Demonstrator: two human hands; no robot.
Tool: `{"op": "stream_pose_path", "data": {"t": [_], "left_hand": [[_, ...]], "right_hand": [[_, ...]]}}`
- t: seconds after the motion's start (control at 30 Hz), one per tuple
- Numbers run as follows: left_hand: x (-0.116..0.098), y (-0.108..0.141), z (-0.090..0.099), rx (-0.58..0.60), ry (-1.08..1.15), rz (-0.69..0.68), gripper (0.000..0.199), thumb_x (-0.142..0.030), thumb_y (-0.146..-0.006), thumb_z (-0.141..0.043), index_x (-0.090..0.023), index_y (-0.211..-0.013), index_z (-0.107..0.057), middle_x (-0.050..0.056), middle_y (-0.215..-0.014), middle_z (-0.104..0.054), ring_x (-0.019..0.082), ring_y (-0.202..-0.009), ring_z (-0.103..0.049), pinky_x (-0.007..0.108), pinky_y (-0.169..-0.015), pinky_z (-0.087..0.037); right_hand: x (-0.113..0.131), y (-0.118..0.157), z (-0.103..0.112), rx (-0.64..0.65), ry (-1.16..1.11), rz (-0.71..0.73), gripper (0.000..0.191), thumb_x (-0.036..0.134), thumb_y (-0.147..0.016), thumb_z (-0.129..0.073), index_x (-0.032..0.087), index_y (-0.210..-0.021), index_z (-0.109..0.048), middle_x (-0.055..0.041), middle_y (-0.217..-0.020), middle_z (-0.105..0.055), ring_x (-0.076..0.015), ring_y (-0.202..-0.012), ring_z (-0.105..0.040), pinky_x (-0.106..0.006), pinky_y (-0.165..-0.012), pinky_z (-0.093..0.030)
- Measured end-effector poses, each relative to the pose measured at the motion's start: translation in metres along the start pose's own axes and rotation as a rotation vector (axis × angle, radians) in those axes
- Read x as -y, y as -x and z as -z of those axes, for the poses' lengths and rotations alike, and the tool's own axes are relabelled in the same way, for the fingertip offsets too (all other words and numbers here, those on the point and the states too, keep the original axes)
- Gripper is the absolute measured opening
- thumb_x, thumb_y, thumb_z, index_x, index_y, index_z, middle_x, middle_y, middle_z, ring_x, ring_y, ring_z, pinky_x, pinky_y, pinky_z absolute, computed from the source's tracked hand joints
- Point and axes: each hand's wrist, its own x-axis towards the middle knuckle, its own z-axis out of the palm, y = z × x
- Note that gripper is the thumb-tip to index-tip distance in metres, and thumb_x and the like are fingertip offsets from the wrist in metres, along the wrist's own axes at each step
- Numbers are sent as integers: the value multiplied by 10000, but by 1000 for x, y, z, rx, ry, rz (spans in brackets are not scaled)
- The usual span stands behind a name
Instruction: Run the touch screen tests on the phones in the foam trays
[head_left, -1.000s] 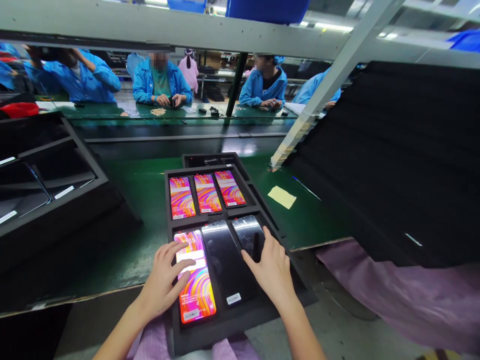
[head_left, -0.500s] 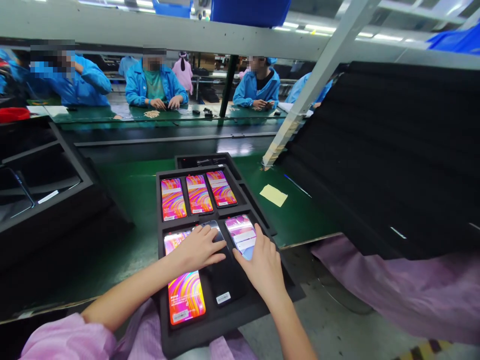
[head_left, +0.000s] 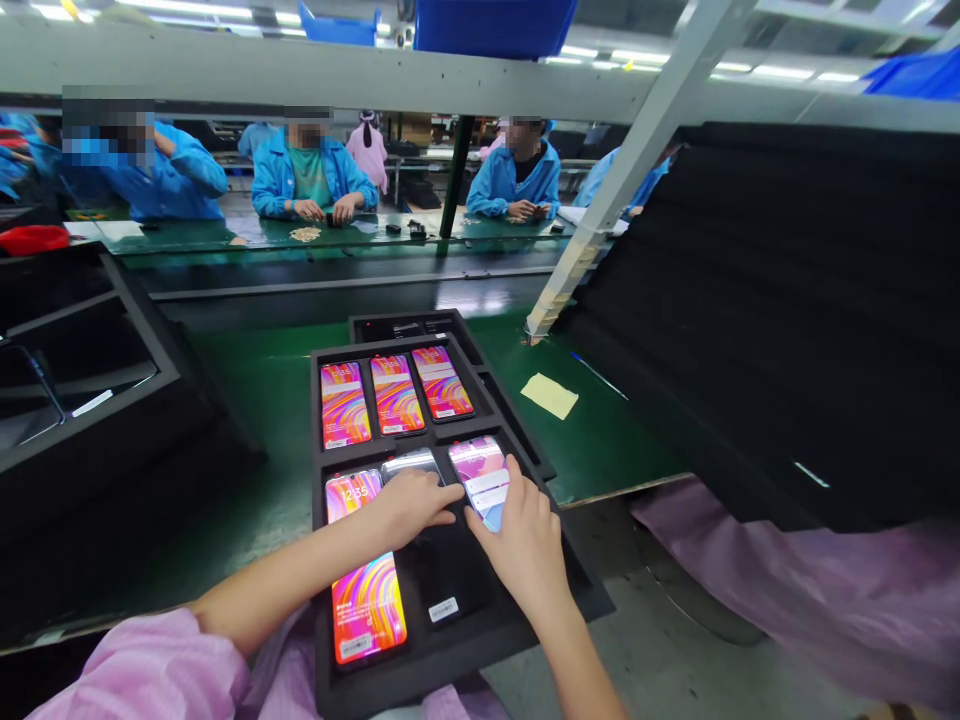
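Six smartphones lie in a black foam tray (head_left: 420,662) on my lap side of the bench. My right hand (head_left: 525,535) spans the lower right smartphone (head_left: 480,470), thumb at its left edge and fingers at its right; its lower part is hidden. That screen is lit, with pale notification boxes. My left hand (head_left: 416,505) is over the dark-screened smartphone (head_left: 450,570) in the middle, its index finger stretched toward the lit one. Under my left forearm is a smartphone (head_left: 369,610) with a colourful screen reading 12:35. Three more lit smartphones (head_left: 397,395) fill the upper row.
Another black tray (head_left: 405,325) lies beneath. On the green bench are a yellow paper (head_left: 550,396) and a pen (head_left: 598,376). Stacked black trays (head_left: 187,390) stand at left; a large black stack (head_left: 787,300) leans at right. Across the bench, co-workers in blue (head_left: 307,180) sit.
My left hand's index finger has moved right and stretched toward the lower right smartphone, uncovering more of the dark one's top. My right hand stays around its smartphone. The view has shifted slightly.
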Motion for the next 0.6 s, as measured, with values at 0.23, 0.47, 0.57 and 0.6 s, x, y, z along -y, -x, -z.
{"op": "stream_pose_path", "data": {"t": [0.23,0.47,0.57,0.6], "left_hand": [[-1,-1,1,-23,39,12,188,-371,-885,-468,-206,-954,-524,42,-783,-636,218,-736,-636,262,-584,-409],[-1,1,0,-18,69,1,141,-319,-873,-504,-206,-953,-528,42,-784,-631,224,-738,-634,268,-604,-406],[0,0,2,4,78,17,146,-311,-874,-501,-201,-966,-527,51,-813,-636,225,-760,-636,270,-625,-415],[1,-1,3,9,80,22,150,-313,-875,-498,-200,-968,-529,54,-821,-639,226,-765,-636,271,-629,-420]], "right_hand": [[0,0,0,35,8,10,626,343,-785,-513,119,-1315,-268,-144,-1040,-543,-283,-925,-513,-357,-704,-386],[1,1,4,61,5,-13,577,332,-792,-512,110,-1285,-309,-157,-1083,-529,-288,-957,-501,-364,-734,-384],[1,0,3,93,-17,-15,578,332,-795,-516,98,-1284,-315,-163,-1099,-529,-290,-973,-497,-371,-747,-389],[2,-1,3,104,-27,-18,579,331,-796,-518,94,-1285,-320,-166,-1106,-528,-291,-979,-496,-376,-753,-391]]}}
